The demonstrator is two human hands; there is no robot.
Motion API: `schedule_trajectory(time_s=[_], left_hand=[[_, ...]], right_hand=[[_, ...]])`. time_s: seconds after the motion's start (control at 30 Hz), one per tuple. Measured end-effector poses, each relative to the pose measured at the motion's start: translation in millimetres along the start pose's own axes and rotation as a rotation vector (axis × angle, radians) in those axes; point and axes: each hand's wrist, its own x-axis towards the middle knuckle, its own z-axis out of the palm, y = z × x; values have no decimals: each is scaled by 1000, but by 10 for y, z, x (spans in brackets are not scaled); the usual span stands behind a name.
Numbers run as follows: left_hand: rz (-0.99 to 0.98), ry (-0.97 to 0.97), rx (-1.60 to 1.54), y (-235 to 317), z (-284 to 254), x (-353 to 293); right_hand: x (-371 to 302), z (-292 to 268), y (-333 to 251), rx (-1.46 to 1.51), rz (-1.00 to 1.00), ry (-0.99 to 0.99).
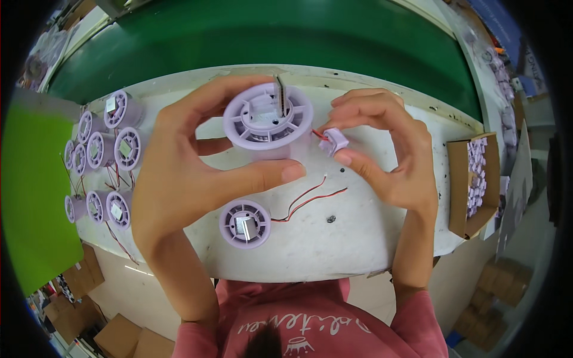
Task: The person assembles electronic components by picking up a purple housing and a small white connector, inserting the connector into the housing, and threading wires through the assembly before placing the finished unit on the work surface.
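Observation:
My left hand (203,143) is wrapped round a lilac plastic cylindrical housing (268,122), lifted over the table. Its spoked, wheel-like top faces up, and a thin upright plate (280,95) stands out of its centre. Between the thumb and fingers of my right hand (382,140) is a small lilac plastic block (333,142), just right of the housing. Short red wires (319,135) run between the block and the housing. On the table below my left hand lies a second lilac housing (245,224), with red and black wires (307,201) trailing to its right.
Several similar lilac housings (100,149) with wires stand at the table's left side. A cardboard box (458,191) of small lilac parts sits at the right edge. Beyond the white table (358,250) runs a green belt (286,39). Cartons (122,334) stand on the floor.

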Motion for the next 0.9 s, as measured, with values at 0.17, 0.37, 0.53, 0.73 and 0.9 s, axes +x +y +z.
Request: schedule_trajectory(time_s=[0.17,0.37,0.53,0.73,0.9], left_hand=[[19,17,95,160,72,12],[119,-137,265,154,17,-83],[120,-89,233,125,76,-66],[-99,-31,-55,144,122,-108],[-97,-26,-122,156,176,-114]], right_hand=[[-42,29,-59,133,52,-39],[-17,11,-123,344,109,-26],[-52,80,-168,265,101,31],[-69,125,-198,506,107,165],[-129,152,-298,585,177,316]])
